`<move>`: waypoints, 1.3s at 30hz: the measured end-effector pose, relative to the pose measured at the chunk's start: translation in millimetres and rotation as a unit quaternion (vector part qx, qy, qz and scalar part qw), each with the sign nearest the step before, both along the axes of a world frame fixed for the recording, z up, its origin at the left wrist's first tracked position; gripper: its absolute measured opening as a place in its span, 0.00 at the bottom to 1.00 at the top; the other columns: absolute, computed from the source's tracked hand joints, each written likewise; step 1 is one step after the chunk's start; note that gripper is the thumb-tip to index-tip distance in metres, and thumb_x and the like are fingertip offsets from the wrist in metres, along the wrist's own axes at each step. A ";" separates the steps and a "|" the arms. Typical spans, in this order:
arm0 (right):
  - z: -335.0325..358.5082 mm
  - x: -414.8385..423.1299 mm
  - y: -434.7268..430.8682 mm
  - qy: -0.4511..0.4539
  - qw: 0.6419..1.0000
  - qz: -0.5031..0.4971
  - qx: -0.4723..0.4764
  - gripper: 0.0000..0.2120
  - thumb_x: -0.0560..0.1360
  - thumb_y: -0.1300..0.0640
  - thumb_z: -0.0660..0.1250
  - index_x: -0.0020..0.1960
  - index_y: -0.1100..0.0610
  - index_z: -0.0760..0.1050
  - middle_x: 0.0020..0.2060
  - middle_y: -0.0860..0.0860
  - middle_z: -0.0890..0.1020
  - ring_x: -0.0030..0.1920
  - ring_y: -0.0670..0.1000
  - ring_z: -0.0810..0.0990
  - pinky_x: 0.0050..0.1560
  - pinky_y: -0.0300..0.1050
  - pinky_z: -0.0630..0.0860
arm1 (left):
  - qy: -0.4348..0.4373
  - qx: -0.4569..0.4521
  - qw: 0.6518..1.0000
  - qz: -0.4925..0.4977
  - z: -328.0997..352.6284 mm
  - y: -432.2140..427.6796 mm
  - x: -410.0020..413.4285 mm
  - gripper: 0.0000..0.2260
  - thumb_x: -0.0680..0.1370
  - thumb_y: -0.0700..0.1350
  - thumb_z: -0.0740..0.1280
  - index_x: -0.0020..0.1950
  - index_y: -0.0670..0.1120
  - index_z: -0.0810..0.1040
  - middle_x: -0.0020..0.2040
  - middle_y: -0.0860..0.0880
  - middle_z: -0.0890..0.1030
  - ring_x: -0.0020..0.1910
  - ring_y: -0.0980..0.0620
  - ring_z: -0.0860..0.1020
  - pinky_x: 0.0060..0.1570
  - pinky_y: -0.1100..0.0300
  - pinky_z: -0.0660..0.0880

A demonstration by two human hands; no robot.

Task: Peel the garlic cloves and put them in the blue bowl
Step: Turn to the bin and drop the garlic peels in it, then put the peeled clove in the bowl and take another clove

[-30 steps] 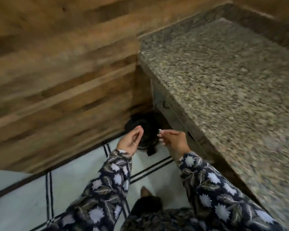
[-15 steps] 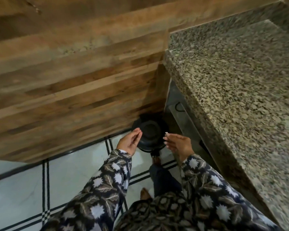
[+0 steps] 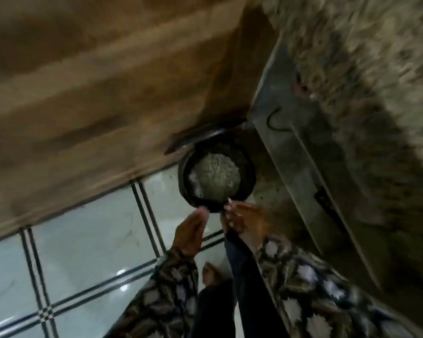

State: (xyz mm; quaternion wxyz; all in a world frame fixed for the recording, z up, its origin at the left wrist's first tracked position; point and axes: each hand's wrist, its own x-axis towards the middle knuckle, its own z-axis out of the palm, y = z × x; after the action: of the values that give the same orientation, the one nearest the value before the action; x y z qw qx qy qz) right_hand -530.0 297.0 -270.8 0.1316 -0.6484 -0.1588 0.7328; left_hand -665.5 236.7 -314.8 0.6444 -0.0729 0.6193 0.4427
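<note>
- Head view, blurred: your left hand [image 3: 189, 232] is flat, fingers straight and pressed together, tips at the near rim of the black bin [image 3: 248, 176].
- Your right hand [image 3: 248, 224] curls its fingers above that rim. A small pale scrap [image 3: 229, 200] shows at their tips; I cannot tell whether it is garlic skin or whether you pinch it.
- The bin stands on the tiled floor [image 3: 83, 240], beside the granite counter [image 3: 352, 57].

Outstretched: left hand [image 3: 189, 230], right hand [image 3: 245, 223] (both blurred).
</note>
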 end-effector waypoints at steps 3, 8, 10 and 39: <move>-58.1 -17.2 26.9 -0.026 1.000 -0.015 -0.009 0.10 0.79 0.62 0.57 0.57 0.61 0.74 0.45 0.53 0.78 0.38 0.51 0.75 0.39 0.44 0.70 | 0.053 -0.017 0.998 -0.004 -49.7 34.8 -6.7 0.18 0.81 0.36 0.55 0.71 0.35 0.63 0.73 0.38 0.64 0.72 0.46 0.64 0.60 0.67 0.69; -120.1 -34.5 42.6 -0.121 0.991 0.052 0.011 0.20 0.72 0.57 0.70 0.62 0.62 0.71 0.49 0.55 0.79 0.43 0.50 0.75 0.33 0.38 0.71 | 0.142 -0.062 0.986 0.061 -96.3 57.9 -9.6 0.17 0.81 0.36 0.45 0.50 0.29 0.71 0.46 0.34 0.81 0.59 0.39 0.75 0.63 0.49 0.66; -127.5 -36.8 48.5 -0.112 0.992 0.058 0.020 0.18 0.76 0.57 0.66 0.63 0.62 0.71 0.57 0.58 0.79 0.47 0.52 0.76 0.36 0.39 0.71 | 0.163 -0.088 0.981 0.053 -97.8 66.7 -9.9 0.12 0.80 0.34 0.53 0.41 0.33 0.73 0.40 0.37 0.81 0.46 0.42 0.79 0.55 0.50 0.74; 268.0 293.6 -212.0 -0.437 0.746 -0.234 0.446 0.11 0.76 0.66 0.62 0.55 0.57 0.78 0.51 0.49 0.81 0.53 0.50 0.79 0.58 0.46 0.73 | 0.230 0.401 0.818 -0.342 309.4 -64.5 317.8 0.11 0.76 0.31 0.63 0.55 0.43 0.77 0.51 0.46 0.81 0.48 0.55 0.78 0.51 0.64 0.73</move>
State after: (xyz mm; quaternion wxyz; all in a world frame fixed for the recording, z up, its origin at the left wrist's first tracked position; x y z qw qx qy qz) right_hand -236.4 84.9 -2.8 0.4894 -0.7819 -0.3508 0.1616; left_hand -347.6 172.2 -5.4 0.5657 0.5119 0.5023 0.4069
